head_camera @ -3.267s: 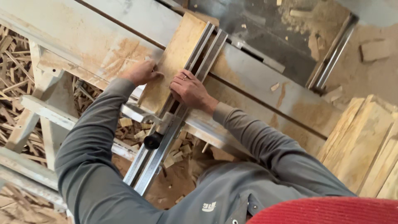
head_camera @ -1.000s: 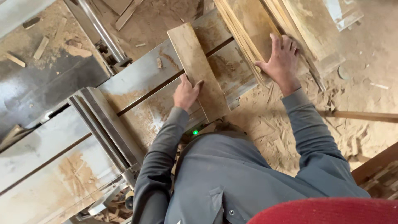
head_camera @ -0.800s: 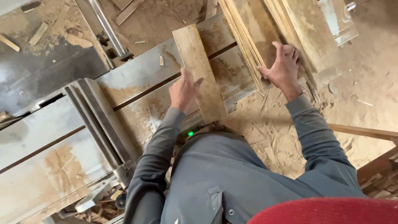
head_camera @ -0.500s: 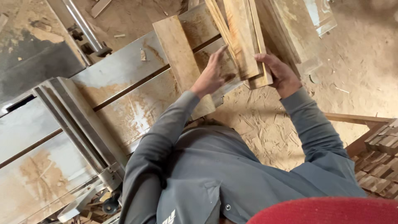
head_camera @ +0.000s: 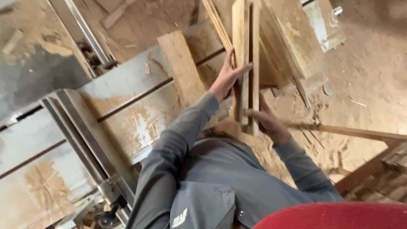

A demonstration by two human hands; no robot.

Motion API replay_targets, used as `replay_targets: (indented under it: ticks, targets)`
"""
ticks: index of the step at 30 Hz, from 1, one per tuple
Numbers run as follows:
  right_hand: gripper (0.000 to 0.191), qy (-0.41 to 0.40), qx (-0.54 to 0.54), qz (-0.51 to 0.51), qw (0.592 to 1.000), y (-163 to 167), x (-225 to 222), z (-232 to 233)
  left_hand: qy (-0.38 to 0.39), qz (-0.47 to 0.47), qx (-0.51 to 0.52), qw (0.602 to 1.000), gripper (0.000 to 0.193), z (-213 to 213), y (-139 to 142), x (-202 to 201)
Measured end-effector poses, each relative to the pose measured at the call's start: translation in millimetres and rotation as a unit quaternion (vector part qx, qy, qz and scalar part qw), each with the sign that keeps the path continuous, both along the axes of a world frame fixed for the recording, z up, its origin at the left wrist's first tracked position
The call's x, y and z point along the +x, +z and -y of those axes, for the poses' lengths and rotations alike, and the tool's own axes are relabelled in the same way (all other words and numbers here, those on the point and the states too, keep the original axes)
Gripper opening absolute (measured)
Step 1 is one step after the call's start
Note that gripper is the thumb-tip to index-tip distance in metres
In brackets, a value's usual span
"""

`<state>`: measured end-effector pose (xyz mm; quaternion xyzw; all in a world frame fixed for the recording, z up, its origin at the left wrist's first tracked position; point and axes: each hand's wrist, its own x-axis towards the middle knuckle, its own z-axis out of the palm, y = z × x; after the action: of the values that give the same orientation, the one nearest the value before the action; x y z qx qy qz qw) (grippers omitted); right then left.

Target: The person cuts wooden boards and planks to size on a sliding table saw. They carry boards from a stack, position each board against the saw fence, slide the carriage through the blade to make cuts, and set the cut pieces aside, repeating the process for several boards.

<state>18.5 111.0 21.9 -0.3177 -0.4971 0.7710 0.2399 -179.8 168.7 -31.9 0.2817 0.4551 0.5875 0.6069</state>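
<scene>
Both hands gripped upright plank bundle (head_camera: 246, 63); left hand (head_camera: 227, 78) fingers wrapped its side; right hand (head_camera: 267, 121) clasped the bottom.

Plank (head_camera: 182, 68) on saw table (head_camera: 127, 85)
</scene>
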Motion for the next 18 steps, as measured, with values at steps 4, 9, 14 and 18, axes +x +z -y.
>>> replay_targets:
  ticks: [4, 9, 14, 18]
  targets:
    - [0.072, -0.052, -0.174, 0.025, 0.983, 12.2, 24.0, 7.2, 0.002, -0.045, 0.022, 0.999, 0.100, 15.3, -4.7, -14.8]
    - [0.055, 0.062, 0.185, -0.036, 0.980, 39.4, 44.6, -16.4, -0.050, 0.292, -0.009, 0.955, 0.060, -4.4, 27.1, -44.9]
    - [0.045, 0.031, 0.145, -0.019, 0.989, 71.2, 19.8, -33.8, -0.038, 0.315, 0.030, 0.948, 0.067, 4.2, 45.4, -74.6]
    - [0.051, 0.009, -0.117, 0.005, 0.993, 86.7, 1.7, -42.9, -0.032, 0.279, 0.113, 0.953, 0.081, 28.8, 43.5, -94.4]
